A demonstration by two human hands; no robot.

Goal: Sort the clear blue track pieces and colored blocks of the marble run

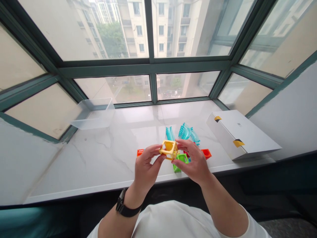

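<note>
Above the sill, a yellow cube-shaped toy block (pixel 169 145) with open frame sides is pinched between both hands. My left hand (pixel 148 162) grips its left side with thumb and fingers. On the right side, my right hand (pixel 193 160) closes on the same block. Beneath and just behind the hands lie a green block (pixel 182 158), a red-orange block (pixel 206 153) and another orange piece (pixel 140 152), partly hidden by my left hand. Farther back rest clear blue track pieces, one straight (pixel 169 133) and a curved one (pixel 184 131).
A clear plastic bin (pixel 95 120) stands at the back left of the white marble sill (pixel 104 162). On the right is a white box (pixel 244 134) with yellow-and-black tape tabs. Green-framed windows (pixel 148 69) enclose the sill, whose front edge runs close to my body.
</note>
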